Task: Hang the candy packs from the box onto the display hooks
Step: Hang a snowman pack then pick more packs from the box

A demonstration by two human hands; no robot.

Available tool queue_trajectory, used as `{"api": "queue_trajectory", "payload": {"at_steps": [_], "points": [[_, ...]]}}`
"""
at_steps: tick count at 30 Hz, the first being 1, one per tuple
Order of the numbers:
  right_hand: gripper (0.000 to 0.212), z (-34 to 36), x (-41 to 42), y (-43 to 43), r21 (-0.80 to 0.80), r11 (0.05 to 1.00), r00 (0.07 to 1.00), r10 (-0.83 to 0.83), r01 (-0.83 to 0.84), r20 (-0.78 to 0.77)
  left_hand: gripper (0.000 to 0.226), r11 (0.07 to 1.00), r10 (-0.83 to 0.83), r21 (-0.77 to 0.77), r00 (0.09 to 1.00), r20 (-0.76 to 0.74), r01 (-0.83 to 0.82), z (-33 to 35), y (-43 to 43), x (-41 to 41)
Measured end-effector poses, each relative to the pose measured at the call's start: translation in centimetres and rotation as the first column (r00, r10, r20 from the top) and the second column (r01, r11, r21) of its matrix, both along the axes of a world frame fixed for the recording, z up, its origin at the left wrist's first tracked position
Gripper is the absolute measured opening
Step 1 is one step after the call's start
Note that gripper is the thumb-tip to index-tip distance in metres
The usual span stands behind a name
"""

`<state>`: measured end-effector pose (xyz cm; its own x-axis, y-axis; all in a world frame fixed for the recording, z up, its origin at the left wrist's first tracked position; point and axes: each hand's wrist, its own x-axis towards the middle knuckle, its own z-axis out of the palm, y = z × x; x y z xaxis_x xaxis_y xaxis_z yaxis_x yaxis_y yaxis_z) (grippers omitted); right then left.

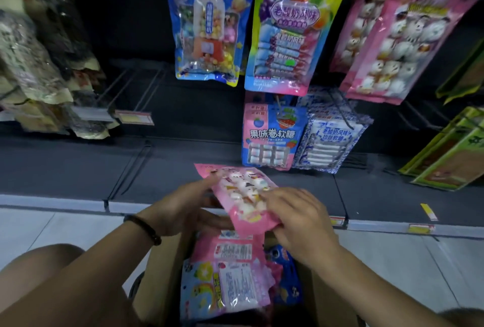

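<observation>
Two grips pinch pink candy pack (243, 195): left hand (180, 205), right hand (301, 219).

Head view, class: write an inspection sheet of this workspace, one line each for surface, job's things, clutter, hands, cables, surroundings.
Surface: dark base shelf, pale floor in front.
Job's things: pink candy pack held above the open box; more packs lie inside.
Clutter: nothing seen.
Hands: left hand and right hand both grip the pink candy pack, fingers curled on it.
Cables: nothing seen.
Surroundings: hanging packs on the display; bare wire hooks at left.
</observation>
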<state>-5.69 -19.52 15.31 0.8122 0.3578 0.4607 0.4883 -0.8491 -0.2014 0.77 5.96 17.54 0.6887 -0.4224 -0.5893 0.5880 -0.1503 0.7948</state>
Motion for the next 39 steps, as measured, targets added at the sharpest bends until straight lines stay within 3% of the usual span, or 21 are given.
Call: {"api": "queue_trajectory", "payload": {"at_steps": [3, 5, 7, 8, 11, 13, 16, 18, 20, 25, 29, 34, 37, 39], "points": [[0.042, -0.3, 0.1, 0.7, 0.086, 0.989, 0.980, 0.103, -0.119, 0.170, 0.051, 0.991, 0.096, -0.094, 0.993, 0.064, -0.090, -0.3, -1.2, -0.5], [0.036, -0.2, 0.5, 1.4, 0.054, 0.974, 0.964, 0.206, -0.218, 0.171, 0.040, 0.973, 0.169, -0.168, 0.983, 0.068, -0.156, -0.6, -1.2, -0.5], [0.027, -0.3, 0.6, 0.9, 0.022, 0.961, 0.961, 0.277, -0.277, 0.009, 0.037, 0.957, 0.215, -0.222, 0.970, 0.112, -0.186, -0.9, -1.0, 0.2], [0.033, -0.2, 0.5, 0.3, 0.025, 0.966, 0.959, 0.259, -0.258, -0.113, 0.038, 0.955, 0.220, -0.233, 0.964, 0.149, -0.182, -0.8, -0.8, 0.5], [0.053, 0.3, 0.5, -1.8, 0.020, 0.996, 0.947, 0.085, -0.083, -0.309, 0.038, 0.965, 0.216, -0.200, 0.950, 0.225, -0.171, -0.2, -0.6, 0.8], [0.058, 0.8, 1.0, -2.6, 0.124, 0.990, 0.931, -0.017, 0.067, -0.366, 0.035, 0.966, 0.220, -0.190, 0.946, 0.240, -0.176, -0.2, -0.9, 0.6], [0.070, 2.1, 1.8, -2.5, 0.421, 0.867, 0.879, -0.038, 0.265, -0.475, 0.036, 0.966, 0.202, -0.208, 0.947, 0.251, -0.151, -0.1, -1.7, 0.3], [0.075, 2.6, 2.0, -2.2, 0.618, 0.715, 0.828, 0.098, 0.328, -0.553, 0.037, 0.968, 0.181, -0.218, 0.949, 0.259, -0.125, 0.2, -2.3, 0.3], [0.077, 3.3, 2.1, -2.4, 0.691, 0.631, 0.785, 0.202, 0.353, -0.586, 0.037, 0.972, 0.138, -0.222, 0.955, 0.261, -0.079, 0.6, -3.0, 0.4], [0.080, 6.4, 2.6, -5.4, 0.771, 0.536, 0.823, 0.225, 0.343, -0.522, 0.028, 0.982, 0.118, -0.183, 0.920, 0.374, -0.051, 4.4, -6.4, 1.5], [0.079, 9.7, 3.8, -8.9, 0.766, 0.594, 0.899, 0.156, 0.247, -0.410, 0.022, 0.988, 0.096, -0.151, 0.858, 0.505, -0.022, 9.1, -10.1, 3.3], [0.078, 11.9, 5.9, -13.0, 0.811, 0.551, 0.954, 0.083, 0.195, -0.286, 0.032, 0.993, 0.095, -0.109, 0.802, 0.589, -0.038, 14.1, -14.5, 6.8], [0.080, 12.1, 7.0, -15.6, 0.808, 0.558, 0.974, -0.004, 0.188, -0.224, 0.023, 0.997, 0.061, -0.083, 0.753, 0.655, -0.009, 15.8, -17.5, 8.8], [0.076, 11.6, 7.3, -16.9, 0.838, 0.515, 0.982, -0.056, 0.182, -0.179, 0.017, 0.997, 0.049, -0.082, 0.707, 0.706, 0.013, 16.4, -19.6, 9.8]]}}
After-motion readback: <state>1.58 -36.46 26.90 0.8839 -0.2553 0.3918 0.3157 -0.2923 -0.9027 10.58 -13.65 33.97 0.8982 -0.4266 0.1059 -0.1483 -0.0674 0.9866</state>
